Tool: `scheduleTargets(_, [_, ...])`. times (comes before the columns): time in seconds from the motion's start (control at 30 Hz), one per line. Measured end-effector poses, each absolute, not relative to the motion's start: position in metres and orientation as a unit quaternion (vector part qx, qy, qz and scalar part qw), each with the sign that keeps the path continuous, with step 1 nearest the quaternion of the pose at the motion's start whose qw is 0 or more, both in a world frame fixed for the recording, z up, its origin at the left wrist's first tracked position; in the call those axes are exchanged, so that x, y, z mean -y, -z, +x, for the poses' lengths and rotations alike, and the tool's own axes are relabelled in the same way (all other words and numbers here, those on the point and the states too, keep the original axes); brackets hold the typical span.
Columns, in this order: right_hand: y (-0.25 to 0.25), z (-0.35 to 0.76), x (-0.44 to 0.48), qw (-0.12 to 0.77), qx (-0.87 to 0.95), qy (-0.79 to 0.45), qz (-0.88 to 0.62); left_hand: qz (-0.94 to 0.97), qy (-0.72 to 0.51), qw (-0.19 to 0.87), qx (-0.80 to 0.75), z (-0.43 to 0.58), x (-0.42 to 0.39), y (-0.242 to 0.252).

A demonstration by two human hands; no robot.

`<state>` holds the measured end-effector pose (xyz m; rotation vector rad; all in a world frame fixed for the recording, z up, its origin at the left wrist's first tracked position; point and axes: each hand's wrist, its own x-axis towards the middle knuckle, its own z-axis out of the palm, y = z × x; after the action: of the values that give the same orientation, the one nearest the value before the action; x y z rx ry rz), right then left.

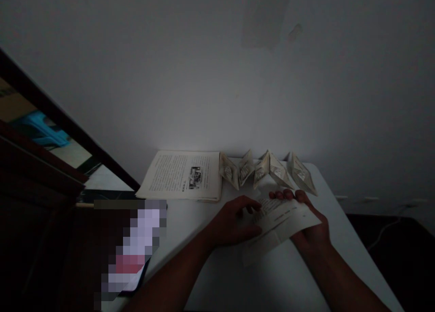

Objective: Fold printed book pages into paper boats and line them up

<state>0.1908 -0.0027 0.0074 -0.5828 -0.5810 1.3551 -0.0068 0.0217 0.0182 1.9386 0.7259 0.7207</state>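
Note:
A printed sheet of paper (282,228), partly folded, is held low over the white table. My right hand (314,228) grips it from below and the right, its fingertips showing along the far edge and the thumb side under the near corner. At the sheet's left end, my left hand (236,221) has its thumb and curled fingers on the paper. Just beyond both hands stand several folded paper boats (301,174) made from printed pages, in a row near the wall.
A stack of printed pages (183,176) lies at the back left of the white table (285,280). At the left edge is a blurred-out phone (136,285). The wall (190,76) rises behind, and a cable (385,230) hangs at the right.

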Motion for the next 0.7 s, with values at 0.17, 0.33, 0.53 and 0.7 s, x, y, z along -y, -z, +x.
scheduleTargets(0.17, [-0.006, 0.189, 0.005, 0.674, 0.298, -0.617, -0.278, 0.82, -0.299, 0.394, -0.288, -0.004, -0.02, -0.015])
scheduleTargets(0.33, [0.002, 0.19, 0.004, 0.617, 0.351, -0.626, -0.323, 0.854, -0.253, 0.345, -0.296, -0.002, -0.018, -0.014])
scheduleTargets(0.53, [-0.006, 0.211, -0.002, 0.501, 0.583, -0.47, -0.434, 0.902, -0.161, 0.269, -0.298, -0.004, -0.02, -0.012])
scheduleTargets(0.7, [-0.024, 0.223, 0.005, 0.379, 0.699, -0.364, -0.485, 0.918, -0.126, 0.244, -0.287, -0.01, -0.02, -0.02])
